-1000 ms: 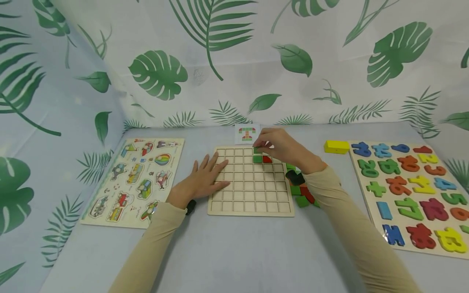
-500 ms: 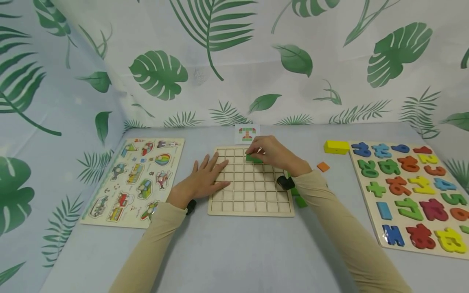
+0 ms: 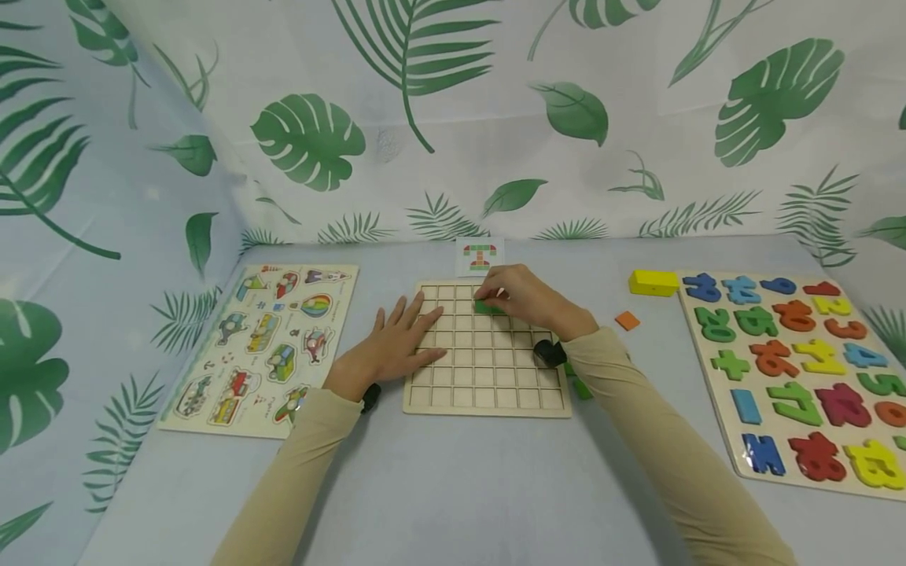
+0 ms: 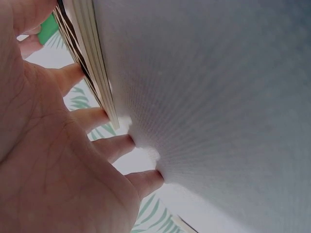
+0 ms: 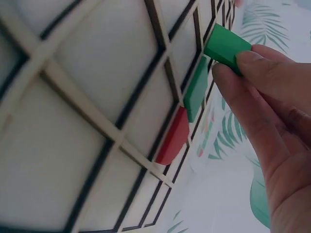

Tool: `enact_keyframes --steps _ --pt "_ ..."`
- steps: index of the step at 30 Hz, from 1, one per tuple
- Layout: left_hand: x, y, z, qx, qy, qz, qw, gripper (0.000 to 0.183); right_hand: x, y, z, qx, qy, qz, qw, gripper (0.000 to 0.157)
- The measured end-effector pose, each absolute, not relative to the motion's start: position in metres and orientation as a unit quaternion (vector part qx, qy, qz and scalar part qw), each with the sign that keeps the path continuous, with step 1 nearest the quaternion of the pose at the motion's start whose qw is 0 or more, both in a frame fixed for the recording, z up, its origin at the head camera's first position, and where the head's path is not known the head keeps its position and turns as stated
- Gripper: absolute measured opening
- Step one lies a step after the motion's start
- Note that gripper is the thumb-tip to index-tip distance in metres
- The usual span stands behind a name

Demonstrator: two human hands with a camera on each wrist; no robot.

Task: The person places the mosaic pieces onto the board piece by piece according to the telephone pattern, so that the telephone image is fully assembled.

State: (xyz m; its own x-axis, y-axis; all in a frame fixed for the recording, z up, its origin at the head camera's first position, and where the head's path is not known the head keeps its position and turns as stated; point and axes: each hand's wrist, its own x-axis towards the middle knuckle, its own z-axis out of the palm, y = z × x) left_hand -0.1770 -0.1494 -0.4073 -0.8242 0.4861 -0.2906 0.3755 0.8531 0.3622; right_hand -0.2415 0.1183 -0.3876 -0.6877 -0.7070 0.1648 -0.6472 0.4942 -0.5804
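A wooden grid board (image 3: 463,373) lies on the table before me. My left hand (image 3: 388,343) rests spread on its left side, some fingertips on the board and others on the cloth, as the left wrist view shows. My right hand (image 3: 531,296) pinches a green square tile (image 5: 227,47) between thumb and fingers. That tile is tilted, close over a square near the board's far edge. Beside it, a green tile (image 5: 196,91) and a red tile with a rounded corner (image 5: 173,138) sit in neighbouring squares; in the head view the right hand hides the red one.
Behind the board lies a pattern card (image 3: 481,256). Loose green tiles (image 3: 583,388) lie partly under the right forearm, near an orange tile (image 3: 627,320). A yellow block (image 3: 653,283) and a number board (image 3: 771,409) are on the right; a picture puzzle (image 3: 248,334) is left.
My right hand has moved left and slightly nearer with the green tile, down close to the board. The orange tile has come into view from behind the wrist. The left hand stays put.
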Motion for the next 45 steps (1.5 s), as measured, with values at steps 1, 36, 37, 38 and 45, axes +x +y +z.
enact_keyframes --steps 1,36,37,38,45 --pt "-0.177 -0.149 -0.407 0.228 0.944 0.145 0.19 0.077 -0.242 0.118 -0.388 -0.392 0.864 -0.313 0.049 0.017" --pt "-0.176 -0.148 -0.404 0.232 0.943 0.148 0.188 0.077 -0.241 0.107 -0.389 -0.362 0.901 -0.233 0.058 0.02" --pt "-0.176 -0.148 -0.404 0.233 0.943 0.148 0.187 0.077 -0.242 0.107 -0.389 -0.362 0.901 -0.232 0.057 0.02" --pt "-0.176 -0.148 -0.405 0.233 0.943 0.148 0.187 0.077 -0.242 0.107 -0.389 -0.363 0.902 -0.229 0.056 0.02" --pt "-0.175 -0.148 -0.405 0.235 0.942 0.152 0.185 0.077 -0.24 0.107 -0.389 -0.386 0.895 -0.219 0.046 0.016"
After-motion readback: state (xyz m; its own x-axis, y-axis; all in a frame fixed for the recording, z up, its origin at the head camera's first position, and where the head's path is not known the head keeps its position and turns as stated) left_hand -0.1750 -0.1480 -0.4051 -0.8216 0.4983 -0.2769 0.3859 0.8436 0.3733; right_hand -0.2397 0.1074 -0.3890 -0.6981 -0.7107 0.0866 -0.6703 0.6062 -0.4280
